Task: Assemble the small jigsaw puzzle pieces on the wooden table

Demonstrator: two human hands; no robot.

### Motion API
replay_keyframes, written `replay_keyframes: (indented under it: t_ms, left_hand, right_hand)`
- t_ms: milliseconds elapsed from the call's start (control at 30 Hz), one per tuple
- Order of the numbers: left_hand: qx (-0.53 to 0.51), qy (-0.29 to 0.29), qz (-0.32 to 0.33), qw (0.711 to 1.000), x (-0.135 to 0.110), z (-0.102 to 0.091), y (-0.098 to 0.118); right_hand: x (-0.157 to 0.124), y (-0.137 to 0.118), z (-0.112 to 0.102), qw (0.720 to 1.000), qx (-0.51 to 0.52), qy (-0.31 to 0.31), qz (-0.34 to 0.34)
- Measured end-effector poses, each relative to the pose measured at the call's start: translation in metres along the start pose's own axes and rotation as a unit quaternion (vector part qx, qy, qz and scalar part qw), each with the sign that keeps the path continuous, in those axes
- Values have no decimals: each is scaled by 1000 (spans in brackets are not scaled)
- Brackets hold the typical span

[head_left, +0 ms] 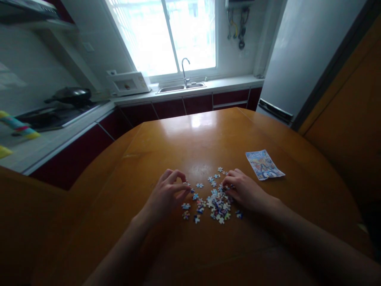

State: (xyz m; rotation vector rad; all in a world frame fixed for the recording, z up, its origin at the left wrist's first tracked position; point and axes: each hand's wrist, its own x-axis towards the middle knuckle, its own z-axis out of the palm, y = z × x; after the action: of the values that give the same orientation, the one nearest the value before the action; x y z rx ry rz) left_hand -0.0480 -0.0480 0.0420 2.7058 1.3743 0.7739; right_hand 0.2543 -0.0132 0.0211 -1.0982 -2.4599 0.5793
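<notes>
Head view looks down on a round wooden table in a kitchen. At the far left, a dark wok sits on the stove, with a white microwave to its right on the counter and then a sink under the bright window.

On the near part of the table, the left hand rests with its fingers curled in, thumb and fingertips drawn close around a single puzzle piece at the left edge of the scatter. Whether it actually grips that piece cannot be told.

Just right of it lie the loose puzzle pieces, thickest in a small heap between the two hands and thinner towards the far side.

The right hand lies palm down at the heap's right edge, fingers bent and tips touching the pieces. Its hold, if any, is hidden.

Further right, well apart from the heap, a colourful picture card lies flat. A grey fridge stands at the far right.
</notes>
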Motion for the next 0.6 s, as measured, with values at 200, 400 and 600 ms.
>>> replay_keyframes:
  t_ms: [200,400,600]
  left_hand:
    - [-10,-143,-12,990,-7,-22,-21]
    - [-38,-100,-26,994,-5,-15,-17]
    - [-49,-17,13,999,-4,8,-5]
  right_hand:
    - [-1,4,1,1000,-7,-12,7]
    - [0,-3,3,1000,-2,3,-2]
    - [1,4,-17,993,96,29,59]
